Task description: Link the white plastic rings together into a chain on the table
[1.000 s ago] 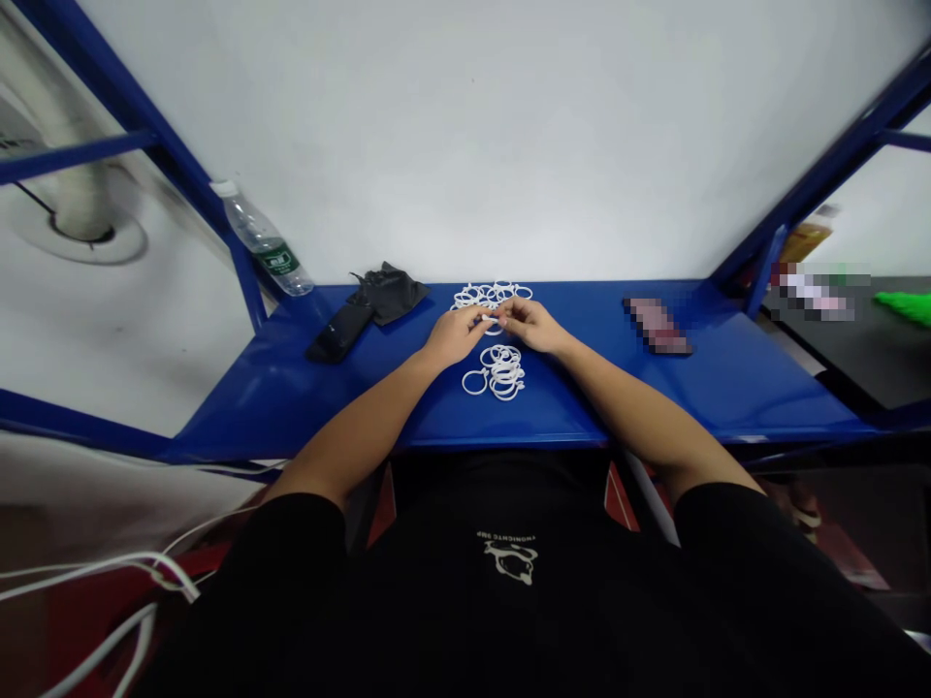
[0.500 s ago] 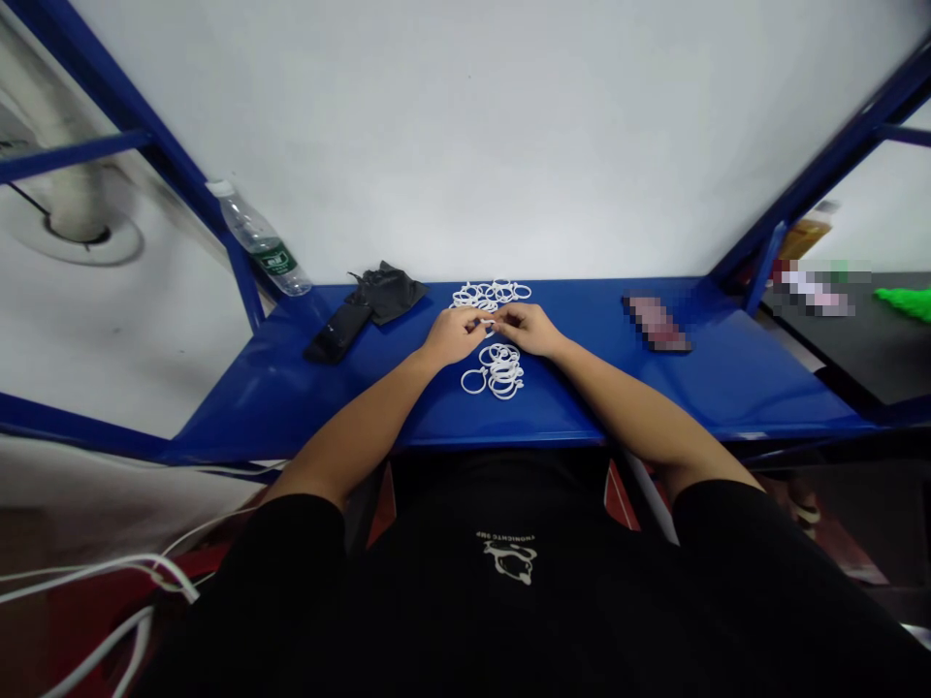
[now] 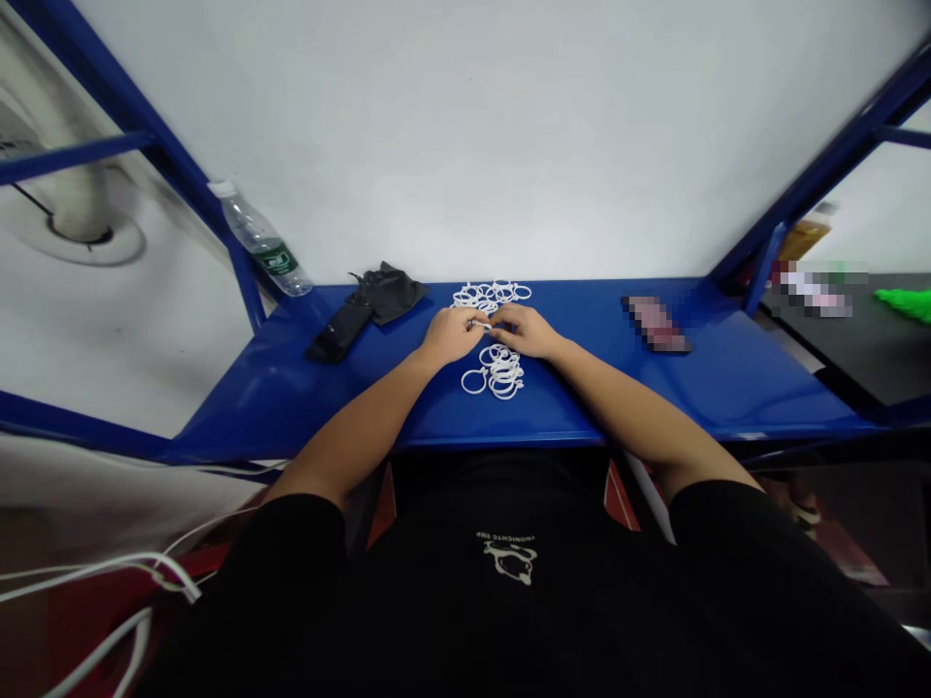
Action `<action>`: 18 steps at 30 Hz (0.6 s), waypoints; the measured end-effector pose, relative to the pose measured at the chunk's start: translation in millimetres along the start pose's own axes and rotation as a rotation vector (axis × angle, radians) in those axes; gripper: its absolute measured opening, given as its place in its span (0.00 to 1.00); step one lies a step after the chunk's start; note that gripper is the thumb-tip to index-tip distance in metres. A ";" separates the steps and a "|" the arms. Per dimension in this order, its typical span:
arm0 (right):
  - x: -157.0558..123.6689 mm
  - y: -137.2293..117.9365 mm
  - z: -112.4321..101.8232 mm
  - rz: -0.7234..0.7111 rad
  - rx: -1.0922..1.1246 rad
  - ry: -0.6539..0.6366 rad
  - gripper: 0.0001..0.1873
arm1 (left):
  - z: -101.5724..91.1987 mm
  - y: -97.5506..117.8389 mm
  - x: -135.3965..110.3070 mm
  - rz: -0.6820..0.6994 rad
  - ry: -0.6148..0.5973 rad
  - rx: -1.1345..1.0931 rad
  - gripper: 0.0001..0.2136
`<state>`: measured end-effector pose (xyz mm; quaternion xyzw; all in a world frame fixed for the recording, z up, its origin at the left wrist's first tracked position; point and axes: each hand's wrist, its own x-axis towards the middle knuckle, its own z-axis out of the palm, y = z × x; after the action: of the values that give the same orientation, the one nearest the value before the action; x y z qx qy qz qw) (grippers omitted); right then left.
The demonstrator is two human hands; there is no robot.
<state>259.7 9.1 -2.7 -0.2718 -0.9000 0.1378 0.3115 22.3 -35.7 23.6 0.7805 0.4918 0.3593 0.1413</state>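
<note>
Left hand [image 3: 452, 334] closed narrow, thumb and fingers pinching a thin white plastic ring [image 3: 480, 325] just above the blue metal table [image 3: 291, 397], between two heaps of similar rings. Right hand [image 3: 528, 331] curled in close beside it, fingertips [image 3: 507, 320] at the same spot, though whether gripping the ring or only touching it, impossible to tell at this small size. Upper heap of rings [image 3: 492, 295] toward the far side of the table, lower heap of rings [image 3: 501, 372] nearer the body, and one lone ring [image 3: 474, 382] lying flat against the lower heap's left side. Hands meeting between the heaps, probably to keep both within easy reach. Left forearm [image 3: 356, 417] and right forearm [image 3: 626, 397] angled inward and low over the table, likely steadying such fine finger work. Off to the left, a black cloth [image 3: 387, 294], a dark handheld device [image 3: 336, 333] and a plastic water bottle [image 3: 262, 242]; off to the right, a pixelated flat object [image 3: 655, 324], perhaps a phone, all probably set aside to leave room around the rings.
</note>
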 end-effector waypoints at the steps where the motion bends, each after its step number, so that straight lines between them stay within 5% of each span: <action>1: -0.3 3.3 -1.5 0.019 -0.027 -0.001 0.14 | 0.9 -0.8 -0.5 0.005 0.009 -0.009 0.13; 7: -2.5 16.7 -9.8 0.162 -0.208 -0.095 0.26 | 7.9 -6.2 -4.7 0.106 -0.087 -0.081 0.11; 13: -1.1 8.7 -9.6 0.228 -0.283 -0.136 0.17 | 6.7 -3.6 -5.4 0.254 -0.175 -0.082 0.10; 18: -2.9 5.6 -11.3 0.262 -0.304 -0.139 0.12 | 5.0 -3.8 -6.1 0.149 -0.258 -0.073 0.12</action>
<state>271.1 12.9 2.2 -0.4204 -0.8866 0.0584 0.1837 21.7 -38.5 15.4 0.8489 0.3967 0.2830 0.2046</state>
